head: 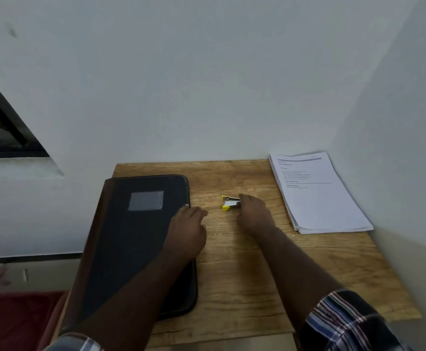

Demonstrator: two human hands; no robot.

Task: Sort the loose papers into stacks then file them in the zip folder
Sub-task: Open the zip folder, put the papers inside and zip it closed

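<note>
left hand point(187, 221) rested flat on closed folder point(141, 239), holding nothing. right hand point(253, 211) touched staple remover point(230, 202); grip unclear. papers point(318, 193) stacked far right, untouched. risked tearing sheets if pulled carelessly.

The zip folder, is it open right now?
No, the zip folder lies closed and flat on the table, with the left hand resting on its right edge.

My wooden bench point(244, 274) carries three things — the staple remover point(230, 202) at its middle, the zip folder point(141, 244) left of it, the paper stack point(318, 193) right of it.
</note>
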